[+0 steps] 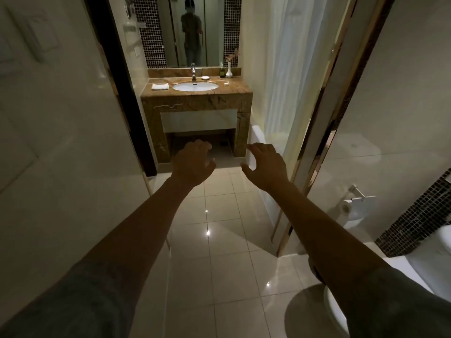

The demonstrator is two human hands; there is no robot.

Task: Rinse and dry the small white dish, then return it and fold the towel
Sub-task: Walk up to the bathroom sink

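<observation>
Our small white round ceramic dish (205,78) sits on the brown marble counter (234,90) just right of the chrome tap (193,71), well ahead of both hands, with our left hand (192,162) and right hand (266,164) about equally far, fingers loosely spread and curled, holding nothing.

Dim bathroom: glossy cream floor tiles (227,240) catch small light spots. A brown marble vanity (196,103) stands at the far wall under a mirror (192,30), white curtain (290,69) hanging right.
</observation>
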